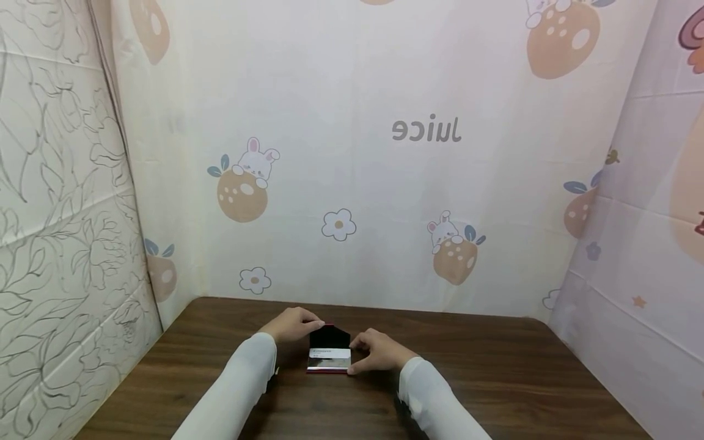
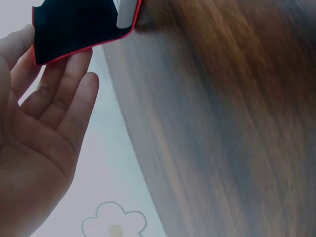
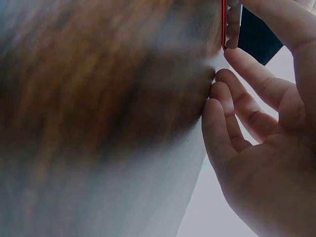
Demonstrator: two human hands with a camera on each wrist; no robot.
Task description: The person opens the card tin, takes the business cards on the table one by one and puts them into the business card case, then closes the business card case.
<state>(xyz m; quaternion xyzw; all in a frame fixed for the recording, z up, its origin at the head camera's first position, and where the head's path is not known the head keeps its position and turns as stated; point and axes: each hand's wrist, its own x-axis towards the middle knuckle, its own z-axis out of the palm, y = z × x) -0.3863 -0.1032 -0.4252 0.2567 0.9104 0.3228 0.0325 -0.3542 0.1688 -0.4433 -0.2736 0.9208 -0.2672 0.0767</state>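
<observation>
A card case (image 1: 329, 337) lies opened on the table, its black-lined flap raised at the back and thin red edges showing. White cards (image 1: 330, 352) with small print sit in its front part, above a shiny silver band. My left hand (image 1: 291, 325) pinches the flap at its left; in the left wrist view, the thumb is on one side and fingers are behind the black lining (image 2: 74, 29). My right hand (image 1: 379, 351) holds the case's right side between thumb and forefinger. The right wrist view shows the forefinger at the red edge (image 3: 223, 24), other fingers against the table.
The dark wooden table (image 1: 495, 373) extends around the case. A pale curtain (image 1: 352, 153) with fruit and rabbit prints hangs behind its far edge, and more printed cloth (image 1: 60, 183) closes off the left and right sides.
</observation>
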